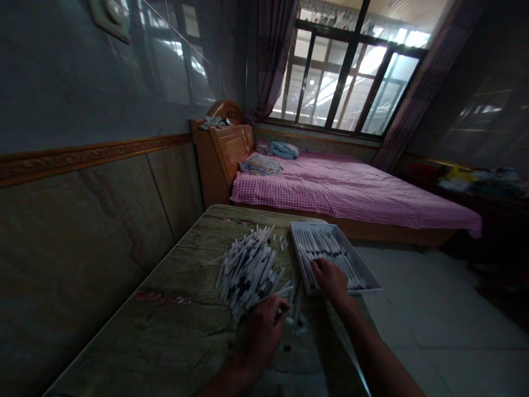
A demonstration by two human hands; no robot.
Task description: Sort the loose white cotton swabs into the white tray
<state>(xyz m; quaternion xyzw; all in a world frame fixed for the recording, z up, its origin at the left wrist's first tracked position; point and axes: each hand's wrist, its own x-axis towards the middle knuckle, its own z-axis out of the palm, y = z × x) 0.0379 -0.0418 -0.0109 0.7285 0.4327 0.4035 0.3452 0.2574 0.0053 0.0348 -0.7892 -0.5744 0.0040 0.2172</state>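
A loose heap of white pens [248, 269] lies on a marbled green table [165, 320]. To its right stands a shallow white tray [367, 275] with several pens laid side by side. My left hand [264, 325] rests at the near edge of the heap, fingers curled round a pen or two. My right hand [330, 278] reaches into the near end of the tray, fingers bent down onto the pens there; what it holds is hidden.
A tiled wall with a wooden rail runs along the table's left side. Beyond the table stands a bed [351, 190] with a pink checked cover and wooden headboard [223, 149]. A pale tiled floor [433, 309] lies to the right, with a barred window [351, 71] behind.
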